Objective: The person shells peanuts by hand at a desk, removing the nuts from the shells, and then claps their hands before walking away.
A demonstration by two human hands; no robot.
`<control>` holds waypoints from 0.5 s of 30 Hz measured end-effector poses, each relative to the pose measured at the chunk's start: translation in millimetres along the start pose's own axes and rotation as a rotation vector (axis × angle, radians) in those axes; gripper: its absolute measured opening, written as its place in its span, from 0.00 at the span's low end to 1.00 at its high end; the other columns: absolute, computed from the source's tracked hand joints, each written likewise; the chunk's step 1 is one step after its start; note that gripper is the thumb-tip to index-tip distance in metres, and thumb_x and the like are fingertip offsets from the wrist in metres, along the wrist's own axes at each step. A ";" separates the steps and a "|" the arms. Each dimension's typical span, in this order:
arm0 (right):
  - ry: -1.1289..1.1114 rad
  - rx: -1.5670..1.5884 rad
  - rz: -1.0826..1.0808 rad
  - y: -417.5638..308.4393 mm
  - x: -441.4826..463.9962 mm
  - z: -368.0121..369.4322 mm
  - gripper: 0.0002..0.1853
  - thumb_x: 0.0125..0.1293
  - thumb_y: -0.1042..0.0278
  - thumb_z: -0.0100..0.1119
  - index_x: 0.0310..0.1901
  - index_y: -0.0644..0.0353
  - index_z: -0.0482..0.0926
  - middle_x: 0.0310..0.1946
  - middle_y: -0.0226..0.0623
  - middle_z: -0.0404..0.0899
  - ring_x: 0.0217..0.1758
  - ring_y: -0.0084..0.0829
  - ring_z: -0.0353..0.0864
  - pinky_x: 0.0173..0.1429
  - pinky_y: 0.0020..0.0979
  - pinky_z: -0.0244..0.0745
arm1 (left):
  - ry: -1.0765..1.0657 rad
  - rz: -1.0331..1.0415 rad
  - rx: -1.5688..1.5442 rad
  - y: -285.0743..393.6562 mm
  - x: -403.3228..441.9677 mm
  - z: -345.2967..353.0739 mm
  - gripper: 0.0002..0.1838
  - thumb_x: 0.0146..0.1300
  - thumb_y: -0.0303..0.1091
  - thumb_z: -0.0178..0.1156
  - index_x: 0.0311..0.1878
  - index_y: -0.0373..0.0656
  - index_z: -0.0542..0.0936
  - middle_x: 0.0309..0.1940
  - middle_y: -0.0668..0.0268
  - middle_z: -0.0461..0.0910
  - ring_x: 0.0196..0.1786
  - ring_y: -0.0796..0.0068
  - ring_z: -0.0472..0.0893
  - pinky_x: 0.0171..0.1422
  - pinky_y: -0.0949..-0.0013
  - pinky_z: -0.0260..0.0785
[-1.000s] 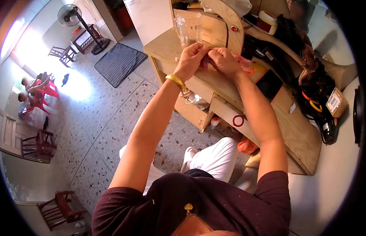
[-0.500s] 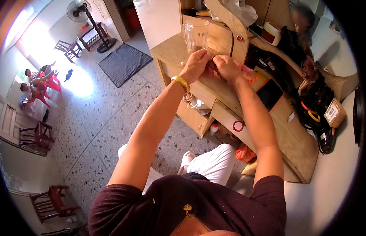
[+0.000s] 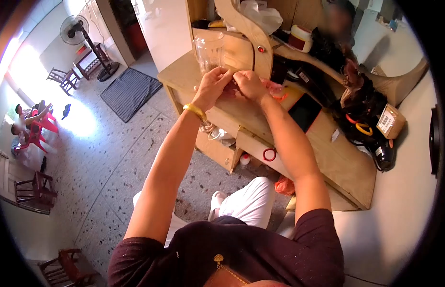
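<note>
My left hand, with a gold bangle at the wrist, is closed over the wooden dresser top. My right hand is closed close beside it, the fingers of both hands curled toward each other. A bit of something pinkish shows between and below them, too small to name. Just behind the left hand stands a clear plastic or glass jug. A crumpled pink item lies right of my right hand. Nearer me is a dark-screened phone with a red edge.
A white-and-red tub stands by the mirror, and a cluttered heap with a boxed label lies at the right. A red ring hangs on the drawer front. Two people sit on red chairs far left, near a fan.
The whole view has shifted, so the dresser and my hands appear further left. Both hands remain closed near each other, slightly further apart at the fingertips.
</note>
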State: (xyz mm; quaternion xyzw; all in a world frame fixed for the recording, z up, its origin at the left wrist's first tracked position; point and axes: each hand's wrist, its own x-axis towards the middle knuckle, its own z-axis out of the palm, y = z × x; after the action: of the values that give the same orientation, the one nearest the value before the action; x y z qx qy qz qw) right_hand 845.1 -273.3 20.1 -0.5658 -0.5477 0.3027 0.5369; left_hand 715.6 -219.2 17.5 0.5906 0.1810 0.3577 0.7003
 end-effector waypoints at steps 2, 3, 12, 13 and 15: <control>-0.030 0.061 0.028 -10.6 -7.4 -1.5 0.16 0.58 0.66 0.43 0.17 0.66 0.70 0.16 0.28 0.70 0.21 0.18 0.65 0.26 0.27 0.62 | -0.008 -0.041 -0.026 1.4 -1.3 -3.7 0.09 0.65 0.38 0.52 0.38 0.41 0.73 0.25 0.70 0.76 0.22 0.82 0.76 0.27 0.77 0.74; -0.029 0.038 0.035 -14.9 -10.0 -2.1 0.16 0.58 0.66 0.43 0.17 0.66 0.70 0.15 0.27 0.70 0.21 0.18 0.65 0.26 0.26 0.62 | -0.014 -0.026 -0.070 2.1 -2.3 -4.0 0.09 0.64 0.37 0.54 0.37 0.41 0.74 0.26 0.70 0.77 0.23 0.82 0.77 0.28 0.77 0.75; 0.043 -0.513 -0.160 -1.3 -2.9 -7.4 0.19 0.52 0.57 0.43 0.20 0.68 0.74 0.18 0.50 0.74 0.25 0.40 0.75 0.35 0.38 0.68 | -0.071 -0.067 -0.121 -3.7 -0.4 -11.3 0.07 0.62 0.32 0.56 0.37 0.37 0.75 0.29 0.64 0.78 0.29 0.75 0.80 0.35 0.75 0.77; 0.059 -0.485 -0.152 -0.4 -3.2 -7.4 0.19 0.53 0.57 0.43 0.21 0.68 0.74 0.18 0.50 0.75 0.25 0.40 0.76 0.35 0.39 0.69 | -0.066 -0.057 -0.114 -4.7 0.4 -11.6 0.07 0.62 0.31 0.56 0.38 0.37 0.75 0.29 0.64 0.79 0.30 0.75 0.80 0.36 0.74 0.77; 0.089 -0.427 -0.138 0.9 -3.3 -6.4 0.19 0.53 0.57 0.43 0.22 0.68 0.75 0.19 0.51 0.75 0.25 0.41 0.76 0.36 0.39 0.69 | -0.034 -0.050 -0.136 -6.2 0.8 -11.0 0.06 0.62 0.29 0.55 0.38 0.36 0.75 0.30 0.64 0.78 0.31 0.75 0.80 0.37 0.74 0.77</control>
State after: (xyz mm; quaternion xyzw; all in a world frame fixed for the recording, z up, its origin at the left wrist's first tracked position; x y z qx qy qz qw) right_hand 850.6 -278.1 20.0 -0.6404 -0.6127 0.1173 0.4481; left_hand 710.5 -211.2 9.1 0.5430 0.1591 0.3412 0.7506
